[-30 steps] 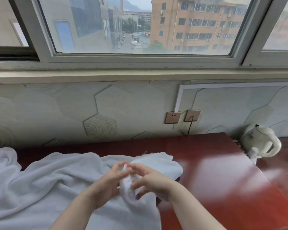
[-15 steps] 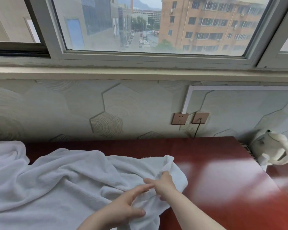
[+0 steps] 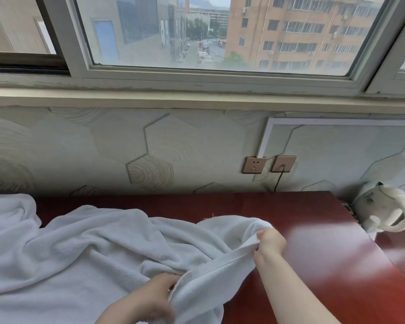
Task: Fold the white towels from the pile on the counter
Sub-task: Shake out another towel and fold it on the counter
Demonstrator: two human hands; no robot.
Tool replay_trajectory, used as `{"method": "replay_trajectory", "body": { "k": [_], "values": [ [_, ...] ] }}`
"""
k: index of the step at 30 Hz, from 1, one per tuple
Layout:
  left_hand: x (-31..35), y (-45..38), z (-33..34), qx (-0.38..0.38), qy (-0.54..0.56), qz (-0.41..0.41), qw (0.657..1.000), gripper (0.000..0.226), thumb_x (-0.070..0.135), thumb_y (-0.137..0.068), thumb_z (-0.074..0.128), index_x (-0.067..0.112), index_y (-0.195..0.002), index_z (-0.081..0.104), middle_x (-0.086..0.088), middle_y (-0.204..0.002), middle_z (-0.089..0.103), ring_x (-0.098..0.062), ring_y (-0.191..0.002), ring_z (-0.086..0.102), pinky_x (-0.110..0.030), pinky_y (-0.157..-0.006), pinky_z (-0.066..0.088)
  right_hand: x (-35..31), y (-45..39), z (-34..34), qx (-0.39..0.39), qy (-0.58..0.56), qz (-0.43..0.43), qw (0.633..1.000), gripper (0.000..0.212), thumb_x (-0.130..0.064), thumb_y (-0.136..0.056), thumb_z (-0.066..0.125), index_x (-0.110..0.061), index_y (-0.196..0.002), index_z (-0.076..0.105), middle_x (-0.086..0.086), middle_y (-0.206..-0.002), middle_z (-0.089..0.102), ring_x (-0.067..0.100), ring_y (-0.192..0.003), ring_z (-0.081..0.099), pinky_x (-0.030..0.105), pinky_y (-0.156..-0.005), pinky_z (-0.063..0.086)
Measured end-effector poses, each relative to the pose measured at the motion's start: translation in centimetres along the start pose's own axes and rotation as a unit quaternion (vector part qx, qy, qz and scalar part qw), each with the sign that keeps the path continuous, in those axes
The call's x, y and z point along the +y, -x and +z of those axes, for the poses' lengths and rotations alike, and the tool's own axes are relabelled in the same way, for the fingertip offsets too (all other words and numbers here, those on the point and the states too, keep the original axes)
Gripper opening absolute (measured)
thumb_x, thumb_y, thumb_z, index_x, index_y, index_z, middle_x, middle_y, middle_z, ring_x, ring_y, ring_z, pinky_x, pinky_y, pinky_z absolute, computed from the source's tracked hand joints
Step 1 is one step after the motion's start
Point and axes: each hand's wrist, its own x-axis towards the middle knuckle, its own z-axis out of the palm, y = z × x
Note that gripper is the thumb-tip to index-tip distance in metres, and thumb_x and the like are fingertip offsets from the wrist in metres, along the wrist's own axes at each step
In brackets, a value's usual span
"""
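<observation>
A person's two bare hands work a white towel (image 3: 98, 251) on a dark red counter (image 3: 313, 253) beneath a window (image 3: 220, 33) that looks out on a street and a brick apartment block. The right hand (image 3: 270, 245) pinches the towel's hemmed edge between thumb and curled fingers at about 4 o'clock from the frame's centre, lifting the cloth just off the counter. The left hand (image 3: 150, 298), low at about 6 o'clock, grips the same edge with its fingers curled round the fabric — the hem runs taut in a straight band between the two hands. The rest of the towel lies rumpled and unfolded across the left half of the counter, spreading toward 8 o'clock and off the frame's left and bottom edges; a further heap of white cloth (image 3: 7, 213) rises at 9 o'clock, and whether it is a separate towel cannot be told. A few loose threads show at the towel's far edge. At 3 o'clock a white electric kettle (image 3: 384, 213) stands just beyond the counter's right end, its handle turned toward the camera. On the hexagon-patterned wall (image 3: 150, 148) behind — two bronze-coloured plates, a wall socket (image 3: 254, 165) and beside it a second plate (image 3: 283, 163) with a dark cable running down to the counter's back edge.
</observation>
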Motion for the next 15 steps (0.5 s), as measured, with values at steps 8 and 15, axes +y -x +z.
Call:
{"method": "replay_trajectory", "body": {
  "k": [8, 15],
  "values": [
    [-3.0, 0.6, -2.7, 0.039, 0.057, -0.026, 0.997, 0.010, 0.019, -0.050, 0.048, 0.023, -0.057, 0.052, 0.012, -0.061, 0.041, -0.007, -0.063, 0.041, -0.026, -0.056, 0.028, -4.6, 3.0, 0.6, -0.059, -0.163, -0.114, 0.978, 0.012, -0.006, -0.079, 0.052, -0.011, -0.077, 0.062, 0.008, -0.091, 0.061, 0.021, -0.084, 0.058, 0.034, -0.080, 0.047],
    [-4.7, 0.9, -3.4, 0.308, 0.210, -0.086, 0.924, 0.021, 0.008, -0.093, 0.050, 0.004, -0.077, 0.064, -0.010, -0.073, 0.064, -0.020, -0.069, 0.055, -0.030, -0.062, 0.037, -6.1, 5.3, 2.1, -0.024, -0.125, -0.278, 0.952, 0.007, -0.008, -0.086, 0.052, -0.013, -0.086, 0.056, -0.008, -0.076, 0.054, 0.006, -0.069, 0.051, 0.019, -0.063, 0.040]
  ]
}}
